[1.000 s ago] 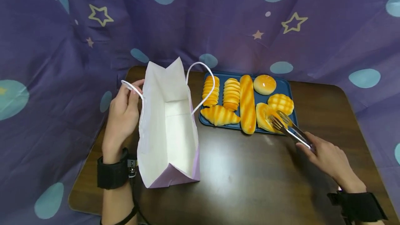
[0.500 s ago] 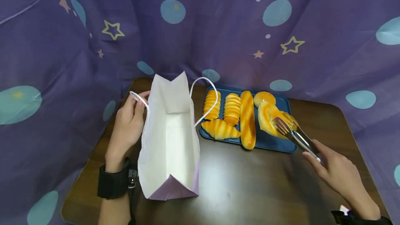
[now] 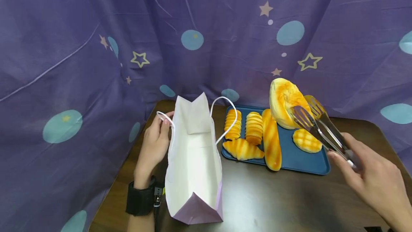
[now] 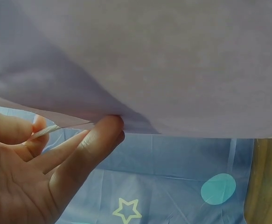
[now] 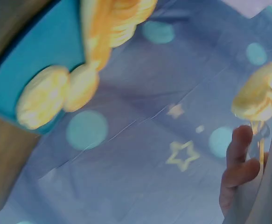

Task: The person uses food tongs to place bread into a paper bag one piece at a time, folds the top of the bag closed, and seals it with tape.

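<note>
My left hand is at the left side of an upright white-lined paper bag with lilac outside. Its thumb and a finger pinch the white cord handle, while another fingertip touches the bag's wall. My right hand grips metal tongs. Between the tongs' ends a round, golden bread with a dented middle is held tilted, raised above the blue tray. In the right wrist view the same bread appears at the right edge, beyond my fingers.
On the tray lie a long loaf, a croissant, two ridged rolls and a grid-topped bun. A smooth round bun is hidden behind the raised bread in the head view. A purple curtain hangs behind the table.
The tongs have lifted the dented bread off the tray, up and away from the grid-topped bun. The left hand stays at the bag's handle; the head view has shifted.
</note>
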{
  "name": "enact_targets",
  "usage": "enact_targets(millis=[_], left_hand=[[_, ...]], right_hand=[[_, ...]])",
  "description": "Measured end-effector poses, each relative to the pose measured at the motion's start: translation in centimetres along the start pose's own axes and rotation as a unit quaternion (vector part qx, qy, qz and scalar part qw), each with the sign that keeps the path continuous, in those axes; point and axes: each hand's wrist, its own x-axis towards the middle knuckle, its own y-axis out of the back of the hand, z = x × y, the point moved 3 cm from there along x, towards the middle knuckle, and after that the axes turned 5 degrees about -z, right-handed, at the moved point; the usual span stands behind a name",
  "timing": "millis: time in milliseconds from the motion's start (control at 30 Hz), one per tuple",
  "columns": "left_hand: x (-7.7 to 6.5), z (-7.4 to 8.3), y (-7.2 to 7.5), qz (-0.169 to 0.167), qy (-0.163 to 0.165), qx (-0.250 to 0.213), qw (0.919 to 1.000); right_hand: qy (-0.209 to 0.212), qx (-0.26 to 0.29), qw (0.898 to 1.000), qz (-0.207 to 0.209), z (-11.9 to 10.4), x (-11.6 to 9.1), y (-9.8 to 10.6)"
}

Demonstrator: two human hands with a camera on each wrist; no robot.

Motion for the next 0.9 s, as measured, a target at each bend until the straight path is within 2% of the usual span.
enact_targets(millis=[200,400,667,900], left_hand=[[0.0,0.1,-0.3,0.004,0.000,-0.011,0.9999],[0.0,0.1,-0.2,0.007,0.011,-0.018,0.9998],[0.1,0.1,-0.1,0.001,0.017,-0.025,0.9995],[0.0,0.1,-0.1,-0.004,0.025,-0.040,0.9989]], right_hand=[[0.035,0.010,0.999,0.018,-3.2,1.7,1.2],[0.088,0.063,0.993,0.049,-6.3,3.1,1.4],[0.123,0.161,0.978,0.057,-10.2,3.7,1.5],[0.146,0.236,0.960,0.038,-12.7,3.1,0.0]])
